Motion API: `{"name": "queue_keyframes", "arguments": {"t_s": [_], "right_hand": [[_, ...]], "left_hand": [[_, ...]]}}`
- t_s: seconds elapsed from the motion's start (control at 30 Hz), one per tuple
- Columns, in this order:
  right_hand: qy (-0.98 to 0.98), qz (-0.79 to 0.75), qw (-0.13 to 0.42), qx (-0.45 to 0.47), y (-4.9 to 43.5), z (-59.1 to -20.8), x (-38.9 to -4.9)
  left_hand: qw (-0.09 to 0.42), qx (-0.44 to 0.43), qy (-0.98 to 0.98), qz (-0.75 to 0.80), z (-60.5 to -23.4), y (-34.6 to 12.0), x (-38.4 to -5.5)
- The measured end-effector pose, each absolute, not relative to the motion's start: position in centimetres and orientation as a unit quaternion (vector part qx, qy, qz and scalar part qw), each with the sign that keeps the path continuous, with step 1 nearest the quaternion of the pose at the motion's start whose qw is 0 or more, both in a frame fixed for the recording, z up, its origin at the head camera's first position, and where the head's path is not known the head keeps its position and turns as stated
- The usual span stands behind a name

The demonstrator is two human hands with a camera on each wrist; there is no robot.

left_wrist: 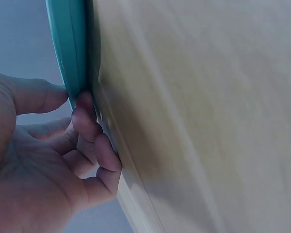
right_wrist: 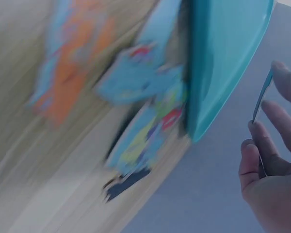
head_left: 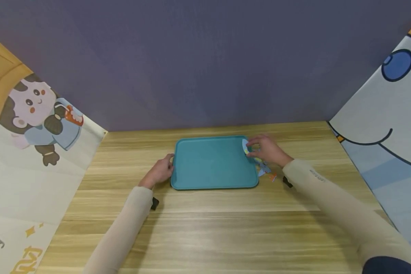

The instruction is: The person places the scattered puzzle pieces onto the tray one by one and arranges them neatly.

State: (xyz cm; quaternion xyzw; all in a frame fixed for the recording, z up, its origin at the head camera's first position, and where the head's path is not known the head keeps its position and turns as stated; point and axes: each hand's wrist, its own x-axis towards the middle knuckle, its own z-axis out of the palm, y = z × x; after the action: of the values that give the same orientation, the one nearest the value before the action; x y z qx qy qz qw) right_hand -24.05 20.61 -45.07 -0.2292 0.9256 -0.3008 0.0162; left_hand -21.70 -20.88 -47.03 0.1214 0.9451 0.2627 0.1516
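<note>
A shallow teal tray (head_left: 214,163) lies on the wooden table. At its left rim is my left hand (head_left: 161,169); in the left wrist view the thumb presses the top of the tray's edge (left_wrist: 70,46) and the fingers curl under it. My right hand (head_left: 267,149) is over the tray's upper right corner. Between thumb and fingertips it pinches a thin, flat light-blue puzzle piece (head_left: 244,145) with yellow on it, seen nearly edge-on in the right wrist view. More printed pieces (right_wrist: 131,82), mostly blue, lie beside the tray's right rim, partly under the right hand.
An orange piece (head_left: 273,177) lies a little apart from the blue ones. The wooden table (head_left: 205,228) meets a dark purple-grey panel (head_left: 205,68) at the back. Cartoon-printed panels stand at the left and right sides.
</note>
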Motion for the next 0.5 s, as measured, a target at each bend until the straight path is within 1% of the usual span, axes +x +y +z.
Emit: {"name": "queue_keyframes", "arguments": {"t_s": [0.5], "right_hand": [[0.908,-0.321,0.027,-0.268,12.9,-45.3,-25.1]], "left_hand": [[0.145,0.123,0.944,0.271,-47.0,-20.8,-21.6]]}}
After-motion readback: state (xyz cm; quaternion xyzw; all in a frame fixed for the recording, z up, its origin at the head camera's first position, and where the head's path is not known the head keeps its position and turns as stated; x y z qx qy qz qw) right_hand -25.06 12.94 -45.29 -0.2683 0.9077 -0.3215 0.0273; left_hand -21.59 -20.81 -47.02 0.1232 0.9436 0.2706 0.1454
